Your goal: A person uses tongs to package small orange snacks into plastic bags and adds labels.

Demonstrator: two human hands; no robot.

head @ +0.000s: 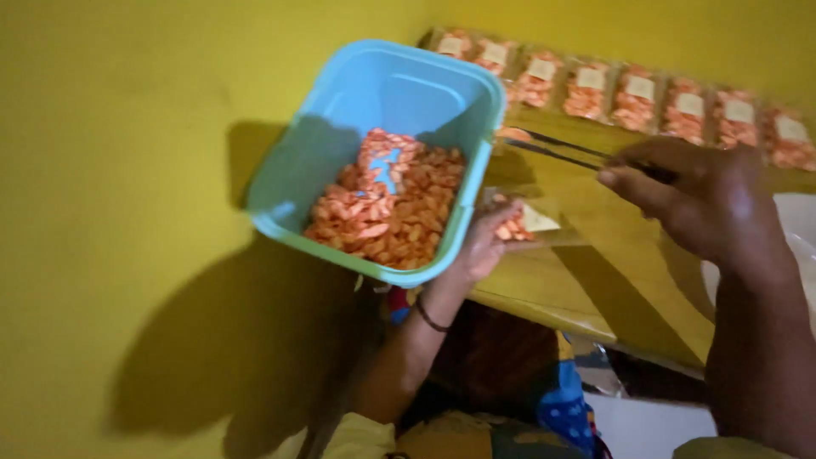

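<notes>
- The left hand [483,246] holds a small clear bag [520,223] partly filled with orange snack pieces, its fingers closed around the bag just beside the tub's near right edge.
- The light blue plastic tub [399,93] sits tilted over the table edge, and orange snack pieces [395,208] fill its lower part.
- The right hand [697,200] is clamped on a pair of dark tongs [552,149], whose tips pinch one orange piece [512,134] at the tub's right rim.
- A row of filled, labelled bags [637,95] lies along the yellow wall [127,170], at the far side of the wooden table [612,255].
</notes>
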